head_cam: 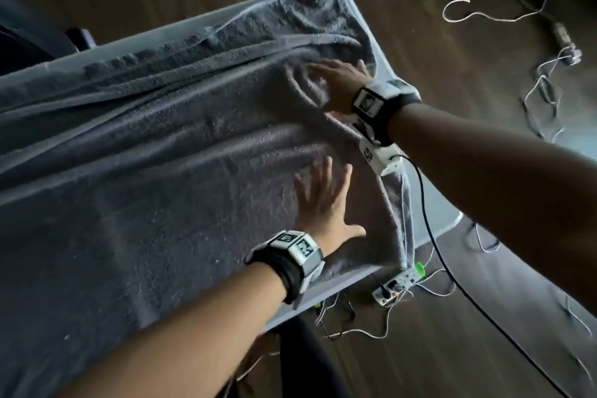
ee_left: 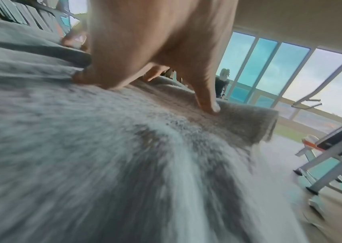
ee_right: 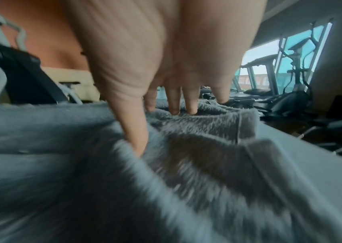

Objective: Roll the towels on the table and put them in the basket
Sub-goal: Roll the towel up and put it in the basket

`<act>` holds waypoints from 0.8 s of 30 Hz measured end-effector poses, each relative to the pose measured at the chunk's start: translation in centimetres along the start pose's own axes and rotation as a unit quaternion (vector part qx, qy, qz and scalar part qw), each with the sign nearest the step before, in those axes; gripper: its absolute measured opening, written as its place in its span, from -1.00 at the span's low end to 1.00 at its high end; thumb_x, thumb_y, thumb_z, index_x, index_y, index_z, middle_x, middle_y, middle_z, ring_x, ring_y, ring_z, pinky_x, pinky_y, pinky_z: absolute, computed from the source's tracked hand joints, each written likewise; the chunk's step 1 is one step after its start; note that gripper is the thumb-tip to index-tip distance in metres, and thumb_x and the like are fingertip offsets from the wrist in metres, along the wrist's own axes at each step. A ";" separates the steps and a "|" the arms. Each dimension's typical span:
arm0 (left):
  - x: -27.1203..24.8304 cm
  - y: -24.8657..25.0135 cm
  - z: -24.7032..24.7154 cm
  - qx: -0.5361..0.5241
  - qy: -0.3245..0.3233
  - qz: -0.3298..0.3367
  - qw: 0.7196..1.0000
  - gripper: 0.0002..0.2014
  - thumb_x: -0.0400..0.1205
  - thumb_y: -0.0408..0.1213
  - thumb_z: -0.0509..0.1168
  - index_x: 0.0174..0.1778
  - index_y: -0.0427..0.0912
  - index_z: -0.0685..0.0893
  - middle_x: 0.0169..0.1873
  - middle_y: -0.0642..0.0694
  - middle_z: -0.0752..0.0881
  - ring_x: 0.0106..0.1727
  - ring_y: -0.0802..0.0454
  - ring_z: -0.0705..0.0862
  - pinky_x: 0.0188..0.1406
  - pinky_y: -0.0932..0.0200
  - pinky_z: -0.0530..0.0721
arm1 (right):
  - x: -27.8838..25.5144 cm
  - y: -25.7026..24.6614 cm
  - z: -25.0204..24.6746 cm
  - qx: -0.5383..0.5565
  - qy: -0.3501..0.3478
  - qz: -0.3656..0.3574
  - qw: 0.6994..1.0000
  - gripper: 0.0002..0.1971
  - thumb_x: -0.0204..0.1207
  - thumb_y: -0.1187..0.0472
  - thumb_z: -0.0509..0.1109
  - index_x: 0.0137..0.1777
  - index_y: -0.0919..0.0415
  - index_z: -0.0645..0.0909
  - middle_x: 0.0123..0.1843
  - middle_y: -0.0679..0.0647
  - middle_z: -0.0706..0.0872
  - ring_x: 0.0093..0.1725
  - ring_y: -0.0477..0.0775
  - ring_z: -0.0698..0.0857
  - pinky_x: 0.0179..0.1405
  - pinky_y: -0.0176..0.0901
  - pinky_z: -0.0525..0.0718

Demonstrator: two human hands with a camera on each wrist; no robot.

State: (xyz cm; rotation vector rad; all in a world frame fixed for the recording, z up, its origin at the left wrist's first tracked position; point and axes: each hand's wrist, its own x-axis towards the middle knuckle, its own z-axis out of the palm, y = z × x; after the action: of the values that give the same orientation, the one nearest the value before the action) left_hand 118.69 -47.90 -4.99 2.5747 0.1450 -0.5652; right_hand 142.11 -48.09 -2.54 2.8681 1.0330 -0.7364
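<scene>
From the head view, a large grey terry-cloth towel (head_cam: 161,171) lies spread over the pale tabletop (head_cam: 429,220), reaching its end edge. The left hand (head_cam: 323,203) lies flat on it with fingers splayed, near the front corner. The right hand (head_cam: 339,81) presses flat toward the far corner, where the cloth puckers. No basket is in view.

The left wrist view shows fingers (ee_left: 207,102) straight, tips pressing the towel's hem (ee_left: 249,125), holding nothing.

The right wrist view shows fingers (ee_right: 174,105) extended onto bunched folds (ee_right: 207,125), not gripping.

This looks like smoothing before rolling. The next move likely calls for both hands curling round the end hem and turning it over evenly.
</scene>
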 end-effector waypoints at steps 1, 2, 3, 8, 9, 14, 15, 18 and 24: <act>-2.2 -1.6 -0.2 -0.023 0.033 -0.003 0.999 0.00 0.46 0.16 0.44 0.70 -0.02 0.01 0.68 -0.24 -0.10 0.68 -0.27 -0.14 0.52 -0.42 -0.30 | -1.9 -0.6 0.8 0.046 0.049 0.003 0.998 -0.26 0.38 0.03 0.52 0.56 -0.14 0.32 0.58 0.10 0.38 0.55 0.25 0.35 0.53 0.33 0.25; -4.5 -3.4 -0.4 -0.040 0.080 -0.006 0.996 -0.16 0.48 0.06 0.45 0.64 -0.05 0.25 0.65 -0.25 0.15 0.66 -0.26 0.10 0.54 -0.41 -0.16 | -4.1 -1.1 1.7 0.092 0.093 0.007 0.991 -0.42 0.41 0.03 0.48 0.46 -0.09 0.48 0.45 0.15 0.53 0.44 0.28 0.47 0.44 0.25 0.41; -7.1 -5.3 -0.4 -0.050 0.128 -0.014 0.990 -0.32 0.45 -0.01 0.47 0.50 -0.07 0.48 0.53 -0.23 0.41 0.55 -0.25 0.36 0.52 -0.40 0.04 | -6.4 -1.9 2.9 0.131 0.121 0.008 0.984 -0.54 0.43 0.02 0.44 0.35 -0.02 0.59 0.31 0.20 0.61 0.34 0.31 0.54 0.33 0.21 0.51; -20.6 -14.8 0.4 -0.053 0.177 -0.098 0.978 -0.64 0.42 0.05 0.21 0.06 0.02 0.69 -0.02 -0.03 0.67 0.00 -0.15 0.64 -0.01 -0.09 0.57 | -18.7 -6.4 10.0 0.202 0.098 0.013 0.974 -0.73 0.49 0.05 0.32 0.00 0.17 0.75 -0.07 0.25 0.68 -0.02 0.32 0.67 -0.07 -0.03 0.55; -23.1 -16.6 0.6 -0.055 0.176 -0.111 0.976 -0.67 0.43 0.02 0.25 0.03 0.01 0.69 -0.07 -0.04 0.66 -0.03 -0.15 0.64 -0.05 -0.10 0.59 | -20.8 -7.4 11.5 0.206 0.083 0.015 0.975 -0.68 0.48 -0.02 0.24 -0.05 0.15 0.74 -0.12 0.21 0.67 -0.06 0.30 0.67 -0.13 -0.05 0.54; -32.8 -23.4 1.9 -0.034 0.140 -0.156 0.977 -0.70 0.43 -0.23 0.53 0.05 -0.12 0.70 -0.09 -0.09 0.64 -0.03 -0.17 0.61 -0.05 -0.07 0.61 | -27.5 -9.9 17.4 0.174 0.069 0.005 0.982 -0.77 0.42 0.26 0.46 0.08 0.08 0.74 -0.03 0.10 0.64 0.00 0.20 0.64 0.01 -0.03 0.62; -34.1 -24.4 2.0 -0.033 0.132 -0.162 0.977 -0.68 0.43 -0.27 0.54 0.08 -0.14 0.69 -0.05 -0.11 0.64 0.00 -0.16 0.60 0.00 -0.07 0.61 | -28.0 -10.1 17.8 0.165 0.074 0.001 0.984 -0.68 0.38 0.31 0.48 0.13 0.08 0.72 0.01 0.11 0.63 0.04 0.22 0.62 0.08 0.04 0.63; -36.6 -26.5 2.3 -0.025 0.133 -0.162 0.977 -0.62 0.40 -0.37 0.56 0.12 -0.21 0.68 0.01 -0.15 0.65 0.06 -0.17 0.59 0.09 -0.08 0.60 | -28.4 -10.1 18.2 0.142 0.082 -0.014 0.986 -0.56 0.31 0.35 0.55 0.22 0.13 0.69 0.07 0.16 0.63 0.10 0.28 0.61 0.16 0.05 0.61; -36.2 -27.9 2.2 0.050 0.152 -0.099 0.982 -0.69 0.24 -0.56 0.60 -0.13 -0.30 0.76 -0.27 -0.19 0.72 -0.24 -0.23 0.70 -0.24 0.00 0.72 | -27.9 -10.1 17.1 0.125 0.083 -0.043 0.988 -0.66 0.29 0.38 0.58 0.07 0.15 0.74 -0.01 0.11 0.73 -0.05 0.23 0.72 -0.07 0.04 0.72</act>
State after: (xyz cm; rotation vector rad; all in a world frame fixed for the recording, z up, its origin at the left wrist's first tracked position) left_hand 79.28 -24.63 -4.05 2.7503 0.4907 -0.2495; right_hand 109.97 -59.68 -4.26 3.1631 1.1676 -0.6865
